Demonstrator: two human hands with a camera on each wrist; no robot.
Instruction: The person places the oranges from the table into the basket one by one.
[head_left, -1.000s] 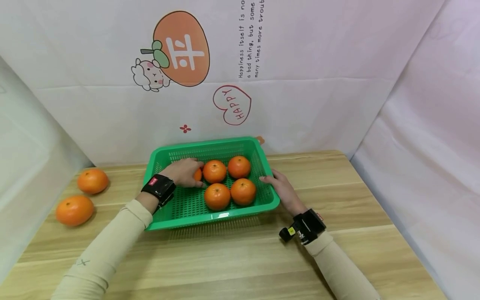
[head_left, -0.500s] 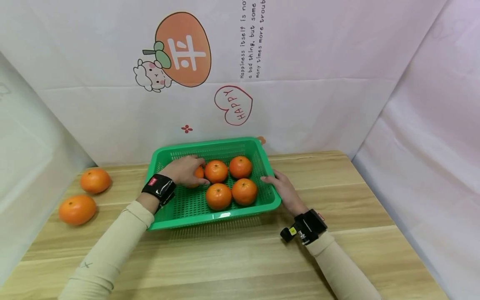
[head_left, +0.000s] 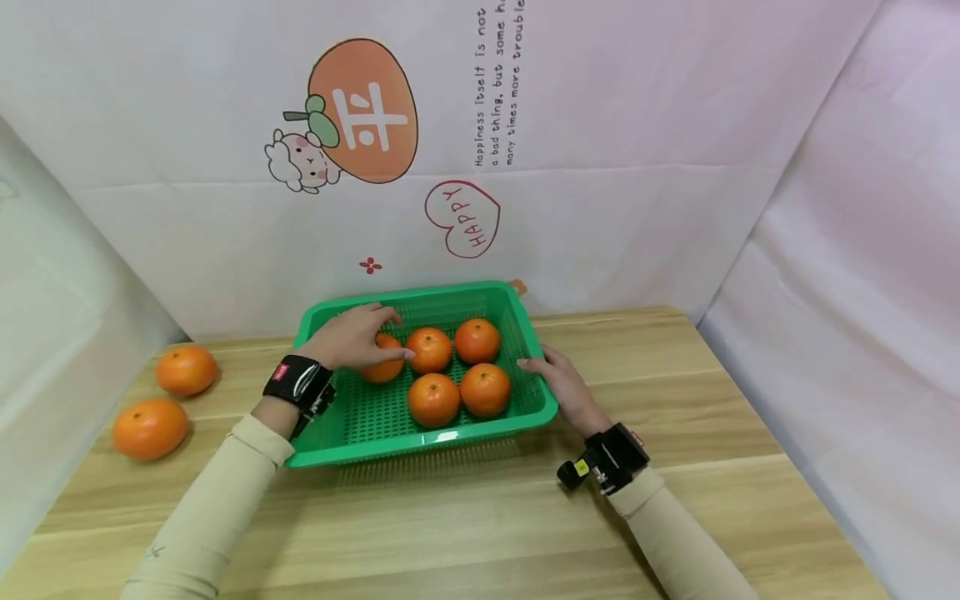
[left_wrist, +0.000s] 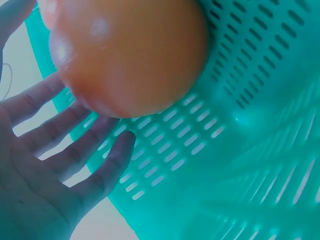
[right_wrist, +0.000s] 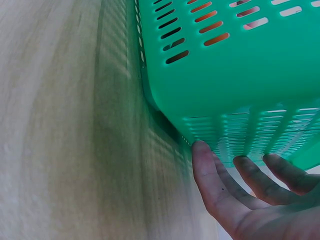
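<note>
A green plastic basket (head_left: 450, 436) stands on the table with several mandarins in it. My left hand (head_left: 351, 338) is inside, over the leftmost mandarin (head_left: 384, 367), its thumb and fingers spread apart. In the left wrist view, its straight fingers (left_wrist: 75, 152) lie alongside and below that mandarin, which rests against the basket wall. My right hand (head_left: 567, 387) holds the basket's right side, thumb at the rim. From the right wrist view, the fingertips (right_wrist: 243, 162) press on the slotted outer wall.
Two more mandarins, a rear one (head_left: 187, 369) and a front one (head_left: 151, 428), lie on the wooden table (head_left: 465, 525) left of the basket. Behind the basket hangs a printed white cloth (head_left: 615, 233), and white cloth also borders both sides.
My left hand's fingers have spread and lifted back a little from the leftmost mandarin, which now shows more. My right hand keeps its place on the basket. The head view has shifted slightly.
</note>
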